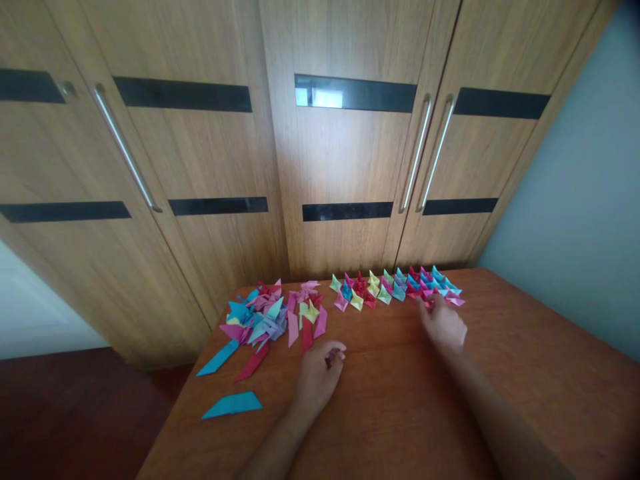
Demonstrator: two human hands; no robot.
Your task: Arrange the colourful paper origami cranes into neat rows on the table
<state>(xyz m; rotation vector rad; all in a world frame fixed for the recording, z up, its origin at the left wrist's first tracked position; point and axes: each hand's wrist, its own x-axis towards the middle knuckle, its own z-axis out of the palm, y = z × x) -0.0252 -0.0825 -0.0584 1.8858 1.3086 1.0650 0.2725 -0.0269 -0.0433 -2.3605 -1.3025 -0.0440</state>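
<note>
My right hand (444, 327) reaches to the front of the rows of small pointed origami pieces (397, 287) at the table's back edge. Its fingertips are closed at a pink origami piece (429, 293), partly hidden by the fingers. Close to the middle of the table, my left hand (320, 375) hovers or rests with its fingers curled in, and nothing shows in them. Just beyond it lie flat folded paper strips, among them a red strip (307, 335) and a pink strip (293, 329). A yellow pointed piece (311, 312) sits between these strips.
At the table's back left is a heap of folded paper pieces (257, 320) in mixed colours. Two blue strips (231, 405) and a dark red strip (253, 363) lie in front of it. Wooden wardrobe doors (345, 160) rise behind the brown table (390, 400); a wall (570, 220) stands right.
</note>
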